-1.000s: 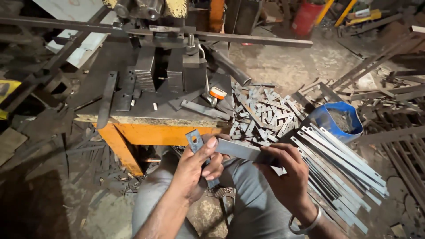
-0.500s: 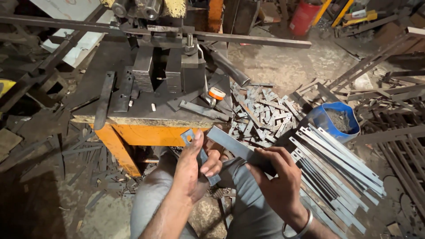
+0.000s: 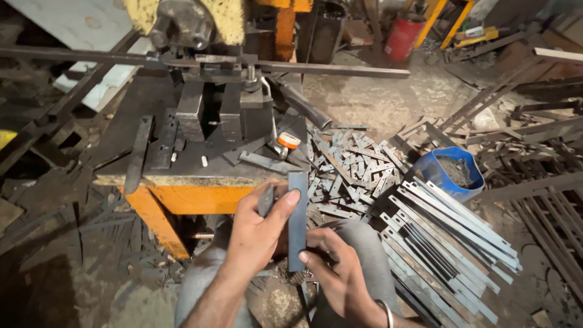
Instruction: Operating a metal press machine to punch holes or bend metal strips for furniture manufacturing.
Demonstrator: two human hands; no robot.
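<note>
The head camera looks down on a person seated at a metal workbench. The left hand (image 3: 258,228) is closed on the upper part of a flat steel strip (image 3: 297,218), thumb laid across its face, and the right hand (image 3: 340,276) is clamped on the strip's lower end, so the piece stands nearly upright between the knees, just near of the orange bench (image 3: 182,197). Gripping both ends likely steadies it for lining up. A second, darker short piece (image 3: 266,199) appears tucked in the left hand's fingers, though how it is held is hard to tell.

Far of the hands, a punching press (image 3: 218,109) stands on the bench. To the right, short cut pieces (image 3: 352,170) lie heaped on the floor within reach, longer strips (image 3: 449,243) lie stacked nearer right, and a blue bucket (image 3: 434,171) sits beyond them.
</note>
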